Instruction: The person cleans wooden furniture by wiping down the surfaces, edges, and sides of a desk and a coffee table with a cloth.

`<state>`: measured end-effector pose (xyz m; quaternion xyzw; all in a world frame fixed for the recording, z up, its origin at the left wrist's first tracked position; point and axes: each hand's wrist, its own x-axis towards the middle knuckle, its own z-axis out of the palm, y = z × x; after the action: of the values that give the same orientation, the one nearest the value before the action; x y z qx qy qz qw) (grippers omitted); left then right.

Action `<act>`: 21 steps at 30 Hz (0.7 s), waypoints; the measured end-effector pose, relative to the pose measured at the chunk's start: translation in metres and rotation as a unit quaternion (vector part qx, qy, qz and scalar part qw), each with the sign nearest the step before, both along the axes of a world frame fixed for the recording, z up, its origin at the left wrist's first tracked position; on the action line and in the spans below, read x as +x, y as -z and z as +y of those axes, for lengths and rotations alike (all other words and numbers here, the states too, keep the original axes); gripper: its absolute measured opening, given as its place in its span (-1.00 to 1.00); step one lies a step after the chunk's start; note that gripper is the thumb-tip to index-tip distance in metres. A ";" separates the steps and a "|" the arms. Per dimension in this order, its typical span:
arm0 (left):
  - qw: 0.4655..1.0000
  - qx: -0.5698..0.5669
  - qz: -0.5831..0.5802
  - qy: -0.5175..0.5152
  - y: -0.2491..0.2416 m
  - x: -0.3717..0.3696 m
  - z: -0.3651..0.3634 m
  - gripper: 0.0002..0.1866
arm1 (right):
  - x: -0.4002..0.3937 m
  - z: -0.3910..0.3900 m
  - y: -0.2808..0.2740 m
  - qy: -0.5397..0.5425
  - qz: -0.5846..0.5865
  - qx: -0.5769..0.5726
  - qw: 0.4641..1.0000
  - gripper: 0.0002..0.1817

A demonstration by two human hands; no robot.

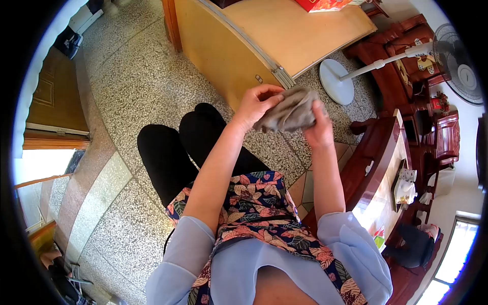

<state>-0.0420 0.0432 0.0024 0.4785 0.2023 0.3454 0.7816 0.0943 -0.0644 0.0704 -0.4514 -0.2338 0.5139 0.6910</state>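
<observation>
A crumpled grey-brown cloth point(290, 112) is held up between my two hands, in front of my body and above the speckled floor. My left hand point(257, 107) grips its left side, the thumb and fingers pressed on the fabric. On the right side, my right hand point(320, 124) is closed round the cloth's edge, with the thumb pointing up. The folds hide some of the fingertips. Just beyond the cloth is the corner of a wooden cabinet point(223, 53).
A standing fan point(336, 81) has its round base on the floor at the upper right. A long dark red table point(373, 168) runs along the right, with a tray and cups on it. Red wooden chairs stand behind. A red box point(325, 5) lies on the cabinet top.
</observation>
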 end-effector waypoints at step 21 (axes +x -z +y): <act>0.931 -0.232 -0.245 -0.137 -0.004 0.007 0.031 -0.59 | -0.029 0.265 0.010 -0.034 -0.833 -0.016 0.551 -0.71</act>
<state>-0.0347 0.0746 0.0067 0.1524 0.1423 0.4990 0.8412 0.0652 0.2011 0.0605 -0.6807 -0.7115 -0.0658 0.1614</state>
